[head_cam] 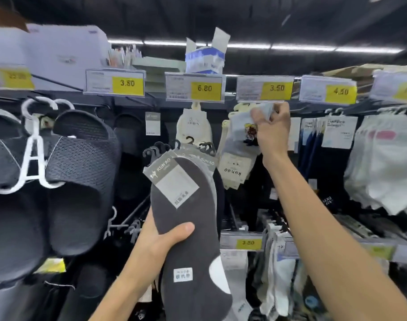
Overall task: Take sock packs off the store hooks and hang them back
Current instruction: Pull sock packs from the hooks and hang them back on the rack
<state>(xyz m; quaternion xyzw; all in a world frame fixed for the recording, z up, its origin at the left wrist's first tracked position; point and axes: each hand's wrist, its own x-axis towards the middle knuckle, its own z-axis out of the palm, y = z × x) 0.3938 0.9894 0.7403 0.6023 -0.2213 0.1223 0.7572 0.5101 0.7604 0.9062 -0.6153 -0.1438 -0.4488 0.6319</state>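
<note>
Sock packs (186,205) are held low in a bunch by the left hand (161,239), thumb curled over the front. A grey sock pack (239,133) is pinched up high by the right hand (270,126), just under a price tag (265,88). Its hook cannot be seen. If tugged crookedly, the cream packs (232,170) beside it may be pulled down. The fanned bunch could slip.
</note>
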